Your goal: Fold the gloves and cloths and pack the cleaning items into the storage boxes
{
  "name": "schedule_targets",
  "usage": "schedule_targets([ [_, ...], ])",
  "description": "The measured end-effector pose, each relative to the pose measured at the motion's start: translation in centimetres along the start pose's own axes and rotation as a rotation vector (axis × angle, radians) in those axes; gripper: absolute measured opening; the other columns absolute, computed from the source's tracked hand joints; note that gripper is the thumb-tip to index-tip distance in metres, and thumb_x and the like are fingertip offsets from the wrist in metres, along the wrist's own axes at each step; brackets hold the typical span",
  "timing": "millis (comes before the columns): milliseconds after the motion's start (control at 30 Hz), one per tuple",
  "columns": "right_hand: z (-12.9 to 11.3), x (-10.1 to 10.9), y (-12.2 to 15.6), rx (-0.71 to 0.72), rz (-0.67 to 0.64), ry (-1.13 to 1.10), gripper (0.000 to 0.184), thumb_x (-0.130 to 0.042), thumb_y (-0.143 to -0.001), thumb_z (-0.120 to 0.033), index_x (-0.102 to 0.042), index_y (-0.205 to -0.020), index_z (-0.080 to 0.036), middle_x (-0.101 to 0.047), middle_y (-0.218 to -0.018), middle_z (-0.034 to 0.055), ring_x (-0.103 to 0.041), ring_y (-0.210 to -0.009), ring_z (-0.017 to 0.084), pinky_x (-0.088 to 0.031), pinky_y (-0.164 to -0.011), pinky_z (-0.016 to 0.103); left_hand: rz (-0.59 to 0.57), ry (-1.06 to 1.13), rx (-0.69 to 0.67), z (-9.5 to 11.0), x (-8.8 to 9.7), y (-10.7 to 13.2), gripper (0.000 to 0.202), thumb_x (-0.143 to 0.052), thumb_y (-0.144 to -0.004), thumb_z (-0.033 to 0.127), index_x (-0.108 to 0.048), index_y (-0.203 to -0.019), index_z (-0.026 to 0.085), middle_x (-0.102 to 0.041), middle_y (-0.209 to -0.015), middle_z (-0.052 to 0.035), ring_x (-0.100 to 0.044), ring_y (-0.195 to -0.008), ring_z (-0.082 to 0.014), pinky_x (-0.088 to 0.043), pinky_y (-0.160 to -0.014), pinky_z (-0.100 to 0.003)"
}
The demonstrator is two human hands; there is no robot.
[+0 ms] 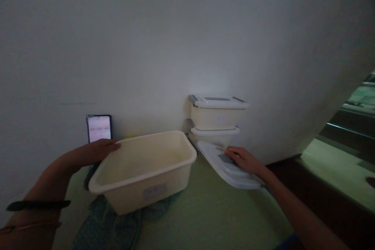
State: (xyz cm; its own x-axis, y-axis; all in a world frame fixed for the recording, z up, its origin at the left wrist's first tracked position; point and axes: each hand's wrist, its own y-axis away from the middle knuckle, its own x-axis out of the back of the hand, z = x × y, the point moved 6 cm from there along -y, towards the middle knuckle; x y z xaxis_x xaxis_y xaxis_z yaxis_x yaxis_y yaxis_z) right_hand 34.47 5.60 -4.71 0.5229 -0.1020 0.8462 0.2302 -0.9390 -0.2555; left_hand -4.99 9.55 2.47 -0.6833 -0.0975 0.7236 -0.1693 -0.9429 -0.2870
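Note:
A cream plastic storage box (146, 195) without a lid sits tilted on a dark green cloth (117, 226), and its inside looks bare. My left hand (101, 150) grips the box's left rim, thumb over the edge. On the other side, my right hand (241, 159) holds a white translucent lid (231, 174) by its grey middle part, slanted above the table. Some of the right fingers are hidden under or behind the lid's handle area.
Two lidded cream boxes, an upper box (216, 117) on a lower box (213, 138), stand stacked against the wall (164, 54). A phone (99, 128) with a lit screen leans upright at the left. The green tabletop (211, 218) ends at the right, above a dark floor.

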Motion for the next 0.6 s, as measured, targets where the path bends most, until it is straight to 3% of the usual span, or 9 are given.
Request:
schedule_targets([
  [100, 1.6, -3.2, 0.6, 0.007, -0.031, 0.036, 0.038, -0.041, -0.09, -0.038, -0.049, -0.058, -0.02, -0.054, -0.06, -0.0002, -0.052, -0.061, 0.015, -0.042, -0.062, 0.028, -0.024, 0.032, 0.093, -1.9, -0.1, 0.0, 0.044, -0.037, -0.08, 0.05, -0.07, -0.088, 0.022, -0.073, -0.069, -0.0015, -0.066, -0.081, -0.0226, -0.051, -0.068, -0.031],
  [167, 2.2, -4.9, 0.7, -0.008, -0.021, 0.063, 0.032, -0.05, -0.088, -0.034, -0.054, -0.061, -0.018, -0.058, -0.065, 0.0005, -0.056, -0.068, 0.016, -0.045, -0.069, 0.031, -0.16, 0.058, 0.183, -3.8, -0.4, 0.0, 0.035, -0.045, -0.077, 0.046, -0.07, -0.074, 0.021, -0.074, -0.068, -0.0004, -0.066, -0.074, -0.0212, -0.051, -0.065, -0.031],
  [200, 2.5, -5.5, 0.6, -0.022, -0.006, 0.072, 0.027, -0.052, -0.089, -0.034, -0.058, -0.069, -0.016, -0.061, -0.072, 0.0013, -0.058, -0.073, 0.016, -0.047, -0.072, 0.033, -0.255, 0.075, 0.241, -4.8, -0.7, 0.0, 0.032, -0.049, -0.075, 0.043, -0.069, -0.07, 0.019, -0.074, -0.068, -0.0009, -0.066, -0.071, -0.0208, -0.051, -0.065, -0.03],
  [267, 2.8, -6.3, 0.4, -0.055, 0.03, 0.074, 0.021, -0.053, -0.09, -0.034, -0.061, -0.089, -0.015, -0.063, -0.09, 0.0033, -0.06, -0.081, 0.016, -0.049, -0.075, 0.036, -0.311, 0.105, 0.285, -5.9, -0.5, -0.1, 0.029, -0.051, -0.075, 0.041, -0.069, -0.07, 0.018, -0.075, -0.068, -0.0012, -0.066, -0.067, -0.0203, -0.051, -0.063, -0.03],
  [333, 2.9, -6.7, 0.2, -0.086, 0.07, 0.048, 0.02, -0.054, -0.089, -0.032, -0.06, -0.098, -0.015, -0.062, -0.097, 0.0041, -0.06, -0.084, 0.016, -0.05, -0.076, 0.037, -0.326, 0.114, 0.289, -6.4, -0.5, -0.3, 0.03, -0.052, -0.075, 0.043, -0.069, -0.071, 0.018, -0.075, -0.068, -0.0018, -0.066, -0.065, -0.0204, -0.052, -0.061, -0.03],
  [500, 2.2, -5.6, -0.3, -0.138, 0.207, -0.114, 0.013, -0.062, -0.074, -0.024, -0.059, -0.085, -0.017, -0.056, -0.094, 0.006, -0.054, -0.087, 0.02, -0.043, -0.084, 0.041, -0.319, 0.123, 0.312, -6.1, -0.9, -0.6, 0.03, -0.054, -0.072, 0.044, -0.069, -0.072, 0.018, -0.076, -0.073, -0.0043, -0.068, -0.07, -0.0225, -0.053, -0.064, -0.031],
  [600, 0.2, -5.0, -0.8, -0.13, 0.232, -0.281, 0.019, -0.059, -0.077, -0.034, -0.059, -0.087, -0.018, -0.057, -0.087, 0.0063, -0.054, -0.086, 0.022, -0.044, -0.081, 0.041, -0.248, 0.09, 0.306, -5.2, -0.4, -0.6, 0.029, -0.058, -0.066, 0.044, -0.07, -0.071, 0.018, -0.076, -0.074, -0.0048, -0.068, -0.072, -0.0242, -0.053, -0.063, -0.031],
])
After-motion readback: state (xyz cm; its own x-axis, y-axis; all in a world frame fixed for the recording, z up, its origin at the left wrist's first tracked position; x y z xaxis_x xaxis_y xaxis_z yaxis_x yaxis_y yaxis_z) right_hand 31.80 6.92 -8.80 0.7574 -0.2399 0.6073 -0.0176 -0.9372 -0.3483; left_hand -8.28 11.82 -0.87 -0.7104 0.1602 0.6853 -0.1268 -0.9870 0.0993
